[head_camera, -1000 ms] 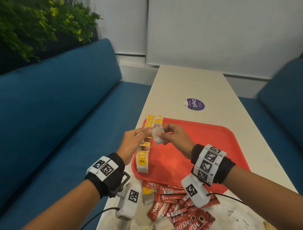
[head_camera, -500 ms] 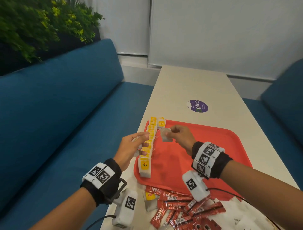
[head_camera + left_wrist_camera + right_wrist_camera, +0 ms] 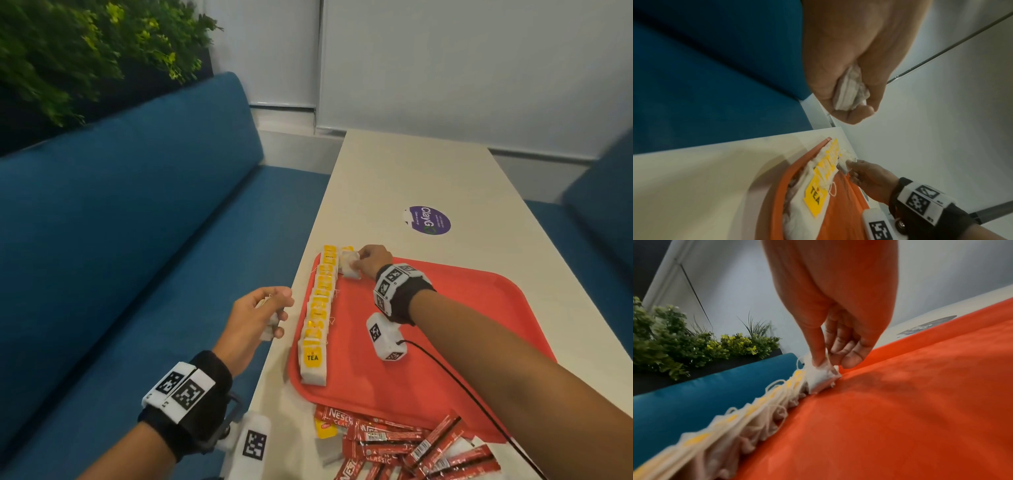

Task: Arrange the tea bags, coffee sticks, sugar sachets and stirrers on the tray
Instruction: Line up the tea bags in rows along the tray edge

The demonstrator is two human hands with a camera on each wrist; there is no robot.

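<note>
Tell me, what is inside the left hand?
The left hand is curled round white tea bags; their folded paper edges show between the fingers. How many there are, and whether any has a yellow tag, is hidden by the palm.

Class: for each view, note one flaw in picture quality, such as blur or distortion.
Head view: wide-angle bending curves the table. Left wrist view: the near left hand is soft. Right wrist view: the nearest tea bags smear into blur, and the right hand looms oversized.
</note>
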